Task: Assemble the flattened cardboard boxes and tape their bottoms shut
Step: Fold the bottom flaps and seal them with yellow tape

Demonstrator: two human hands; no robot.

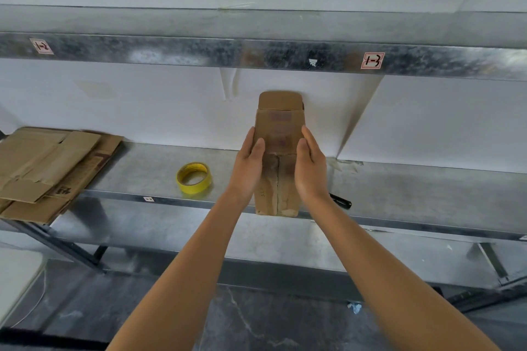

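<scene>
1. Two hands press the cardboard box (281, 134): your left hand (251, 159) and right hand (309, 162) lie with fingers straight against its opposite sides.
2. The box is over the metal shelf (399, 188).
3. The yellow tape roll (194, 178) lies just left, and the flattened boxes (48, 168) farther left.

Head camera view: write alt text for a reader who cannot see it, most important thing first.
A left hand and right hand hold a small cardboard box upright between them at a metal shelf. A yellow tape roll lies to its left, with flattened cardboard stacked farther left.
</scene>
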